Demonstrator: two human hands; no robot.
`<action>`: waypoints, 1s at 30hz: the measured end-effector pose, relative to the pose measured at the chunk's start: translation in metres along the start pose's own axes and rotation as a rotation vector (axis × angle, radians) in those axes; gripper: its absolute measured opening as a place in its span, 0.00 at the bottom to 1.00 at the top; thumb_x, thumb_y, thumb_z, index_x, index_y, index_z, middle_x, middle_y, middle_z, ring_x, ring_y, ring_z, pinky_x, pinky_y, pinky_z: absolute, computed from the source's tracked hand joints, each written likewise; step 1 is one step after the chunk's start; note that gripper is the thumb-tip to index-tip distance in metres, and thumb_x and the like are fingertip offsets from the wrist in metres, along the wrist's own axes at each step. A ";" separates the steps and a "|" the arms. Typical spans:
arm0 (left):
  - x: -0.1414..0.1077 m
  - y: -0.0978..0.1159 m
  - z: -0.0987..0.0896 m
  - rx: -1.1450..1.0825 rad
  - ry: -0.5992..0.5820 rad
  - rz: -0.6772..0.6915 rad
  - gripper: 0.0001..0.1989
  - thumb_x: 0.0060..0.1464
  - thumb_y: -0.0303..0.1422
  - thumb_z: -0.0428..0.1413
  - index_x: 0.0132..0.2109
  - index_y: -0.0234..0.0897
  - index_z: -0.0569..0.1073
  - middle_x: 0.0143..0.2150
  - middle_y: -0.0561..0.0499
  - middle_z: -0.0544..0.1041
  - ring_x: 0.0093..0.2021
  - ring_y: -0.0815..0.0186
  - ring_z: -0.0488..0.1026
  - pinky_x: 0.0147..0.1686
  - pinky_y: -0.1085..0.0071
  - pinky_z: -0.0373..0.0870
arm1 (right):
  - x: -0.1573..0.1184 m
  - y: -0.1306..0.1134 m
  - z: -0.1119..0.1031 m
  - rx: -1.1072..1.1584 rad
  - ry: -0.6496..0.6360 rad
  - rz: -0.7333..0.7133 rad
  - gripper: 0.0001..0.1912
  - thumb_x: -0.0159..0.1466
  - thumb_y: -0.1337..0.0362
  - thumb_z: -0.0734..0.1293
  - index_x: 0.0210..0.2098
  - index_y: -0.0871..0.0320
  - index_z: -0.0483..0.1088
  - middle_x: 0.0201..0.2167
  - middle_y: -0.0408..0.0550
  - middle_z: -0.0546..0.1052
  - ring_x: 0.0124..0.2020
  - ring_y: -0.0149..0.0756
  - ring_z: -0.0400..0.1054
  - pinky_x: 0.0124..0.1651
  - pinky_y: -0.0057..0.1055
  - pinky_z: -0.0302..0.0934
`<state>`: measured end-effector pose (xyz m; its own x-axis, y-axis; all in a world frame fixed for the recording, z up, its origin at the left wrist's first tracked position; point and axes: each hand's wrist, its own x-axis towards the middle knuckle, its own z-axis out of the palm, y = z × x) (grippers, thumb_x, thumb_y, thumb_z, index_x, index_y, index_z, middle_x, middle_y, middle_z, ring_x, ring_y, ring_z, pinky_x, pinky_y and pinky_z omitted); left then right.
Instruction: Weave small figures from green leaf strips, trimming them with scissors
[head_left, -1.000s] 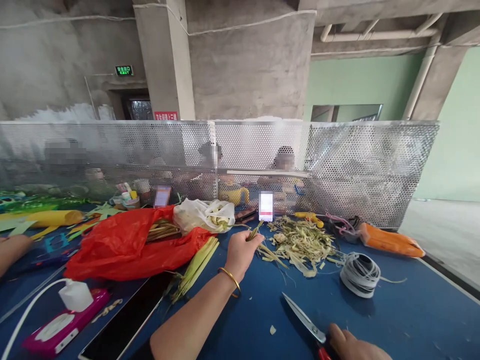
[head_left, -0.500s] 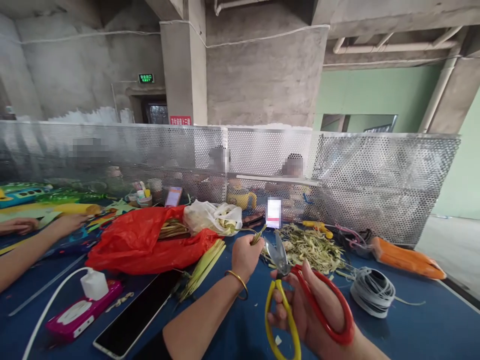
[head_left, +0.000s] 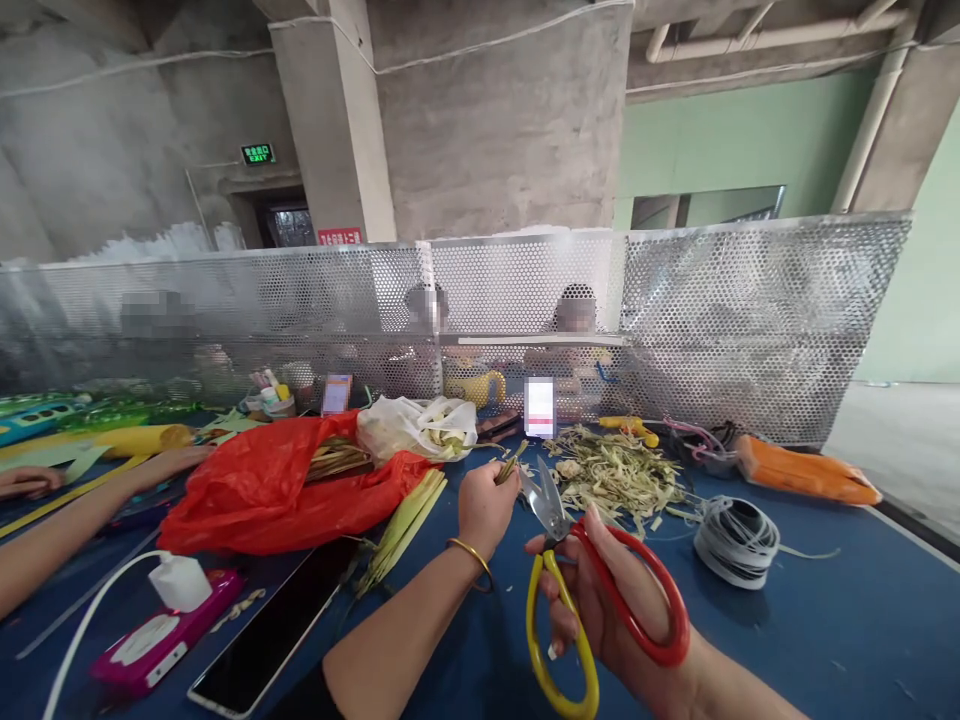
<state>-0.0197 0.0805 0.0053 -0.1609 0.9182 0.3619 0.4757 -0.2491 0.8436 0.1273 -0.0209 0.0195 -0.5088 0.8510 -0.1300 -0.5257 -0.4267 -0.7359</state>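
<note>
My left hand (head_left: 486,508), with a gold bangle at the wrist, is closed around a small bunch of dry greenish plant strips (head_left: 511,462), whose tips stick out above the fingers. In my right hand (head_left: 611,595) is a pair of scissors (head_left: 553,518) with one red and one yellow handle loop. The blades stand apart, pointing up and left, close to the strips. Behind them lies a heap of loose plant trimmings (head_left: 615,470). A bundle of longer pale green strips (head_left: 405,525) lies left of my left hand.
A red plastic bag (head_left: 277,490) and a white bag (head_left: 420,425) lie left. Nearer are a phone (head_left: 274,630) and a magenta power strip (head_left: 165,630). A cord coil (head_left: 739,540) and orange packet (head_left: 806,470) are right. Perforated metal screen (head_left: 517,290) stands behind; a co-worker's arm (head_left: 82,520) reaches in.
The camera view has tilted and shifted slightly. Both hands keep their grips, and the blades remain apart. On the left, the co-worker's hand has moved right, towards the red bag.
</note>
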 end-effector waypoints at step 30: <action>-0.006 0.011 -0.003 -0.454 -0.427 -0.470 0.09 0.45 0.33 0.62 0.34 0.34 0.73 0.17 0.63 0.54 0.16 0.77 0.47 0.18 0.77 0.41 | 0.014 -0.048 -0.046 -2.016 0.536 -0.159 0.17 0.64 0.52 0.60 0.35 0.59 0.70 0.28 0.55 0.77 0.31 0.46 0.73 0.28 0.32 0.57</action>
<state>-0.0158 0.0715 0.0135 0.1330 0.9746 -0.1802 0.0245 0.1785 0.9836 0.1772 0.0254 0.0222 -0.1488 0.9803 0.1297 0.9542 0.1768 -0.2415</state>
